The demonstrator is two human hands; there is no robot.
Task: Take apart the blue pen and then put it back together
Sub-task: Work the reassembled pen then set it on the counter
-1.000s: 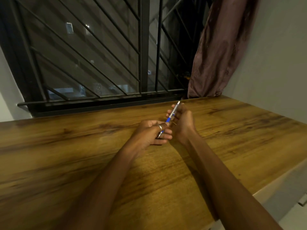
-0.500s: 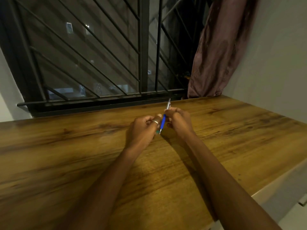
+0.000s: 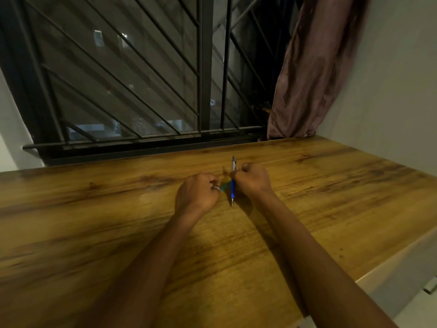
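Note:
The blue pen (image 3: pixel 233 189) stands nearly upright over the wooden table (image 3: pixel 307 197), its silver upper half pointing away from me and its blue lower half and tip pointing toward me. My right hand (image 3: pixel 253 179) is closed around the pen's middle. My left hand (image 3: pixel 197 191), with a ring on one finger, is curled into a fist just left of the pen. A small teal piece (image 3: pixel 225 185) sticks out of that fist toward the pen; what it is cannot be made out. The two hands are slightly apart.
A barred window (image 3: pixel 142 79) runs along the table's far edge. A brownish curtain (image 3: pixel 314 67) hangs at the far right corner beside a pale wall (image 3: pixel 397 91). The table's near right edge (image 3: pixel 390 261) drops off.
The pen has swung from a slant to nearly upright in my right hand. My left hand has come off the pen's lower end, and a teal piece now shows in its fist.

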